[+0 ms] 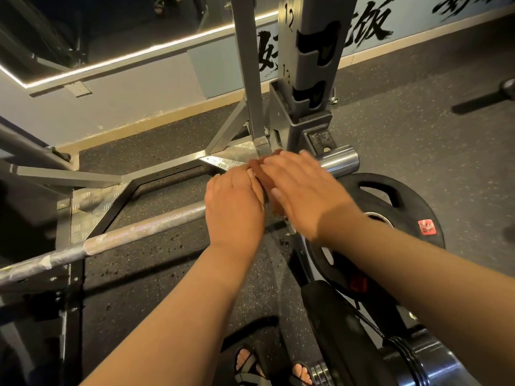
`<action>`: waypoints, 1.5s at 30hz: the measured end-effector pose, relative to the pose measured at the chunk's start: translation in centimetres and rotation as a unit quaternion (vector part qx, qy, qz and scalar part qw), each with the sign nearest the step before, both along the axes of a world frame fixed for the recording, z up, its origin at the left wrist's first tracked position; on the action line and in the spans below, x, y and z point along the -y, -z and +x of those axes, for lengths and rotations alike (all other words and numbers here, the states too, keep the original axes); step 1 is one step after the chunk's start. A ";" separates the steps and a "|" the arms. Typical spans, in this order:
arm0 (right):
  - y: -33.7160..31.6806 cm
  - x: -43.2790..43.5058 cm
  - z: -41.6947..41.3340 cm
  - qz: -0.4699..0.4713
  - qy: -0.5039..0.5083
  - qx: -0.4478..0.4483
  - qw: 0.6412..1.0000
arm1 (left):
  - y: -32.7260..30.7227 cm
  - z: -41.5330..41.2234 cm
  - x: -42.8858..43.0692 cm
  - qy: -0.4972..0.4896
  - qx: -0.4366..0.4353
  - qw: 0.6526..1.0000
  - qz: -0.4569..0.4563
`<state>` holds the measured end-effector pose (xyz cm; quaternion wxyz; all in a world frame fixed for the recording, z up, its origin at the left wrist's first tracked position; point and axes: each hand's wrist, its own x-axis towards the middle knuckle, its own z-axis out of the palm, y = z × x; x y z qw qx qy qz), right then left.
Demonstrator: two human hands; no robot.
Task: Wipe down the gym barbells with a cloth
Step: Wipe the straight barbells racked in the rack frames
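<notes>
Cloth [260, 176] on barbell [145, 227], gripped by left hand [234, 207], under right hand [303, 190]

Warm indoor light filled the scene at a moderate level. A light strip [133, 55] along the upper left glowed white and was blown out. Glare sat on the chrome barbell sleeve [338, 162], and a softer sheen ran along the knurled barbell shaft [145, 228]. The right hand [303, 188] and the brown cloth [264, 181] beside it were smeared by motion, while the left hand [234, 210] looked sharper. A shadow band crossed the right wrist. The lower left corner fell dark, and the wide lens bowed the upright [315, 51] and the floor [418, 140] toward the edges.
</notes>
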<state>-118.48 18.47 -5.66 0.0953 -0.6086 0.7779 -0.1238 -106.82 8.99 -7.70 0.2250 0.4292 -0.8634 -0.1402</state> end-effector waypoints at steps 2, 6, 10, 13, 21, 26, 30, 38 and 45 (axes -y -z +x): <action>0.3 -0.8 -2.2 -0.028 0.088 -0.019 0.996 | -0.1 0.0 -0.2 -0.007 -0.006 1.000 0.005; 0.1 -0.3 -1.3 -0.085 0.283 0.038 0.955 | 0.1 0.0 0.0 -0.010 -0.010 1.000 -0.019; 0.5 1.0 4.3 -0.063 0.123 0.055 0.989 | 0.2 -0.2 0.1 -0.019 0.009 0.999 -0.027; 0.4 0.5 2.1 -0.028 0.052 0.028 0.998 | 0.1 0.0 0.1 -0.015 0.021 1.000 -0.016; 1.0 -0.8 0.3 -0.087 0.272 0.042 0.958 | 0.0 0.0 0.0 -0.016 0.017 0.999 -0.025; 0.1 0.5 1.9 -0.016 0.018 0.004 1.000 | -0.1 0.1 0.4 -0.009 0.050 0.999 -0.017; 0.2 -0.8 -1.9 -0.067 0.153 -0.044 0.985 | -1.0 0.8 0.4 0.010 0.038 0.999 -0.015; 0.3 2.1 3.3 -0.072 0.057 0.065 0.994 | -1.7 2.0 0.4 0.060 0.037 0.997 0.027; -0.3 0.0 -1.3 -0.082 0.022 0.034 0.996 | -1.9 3.4 0.5 0.064 0.071 0.995 0.033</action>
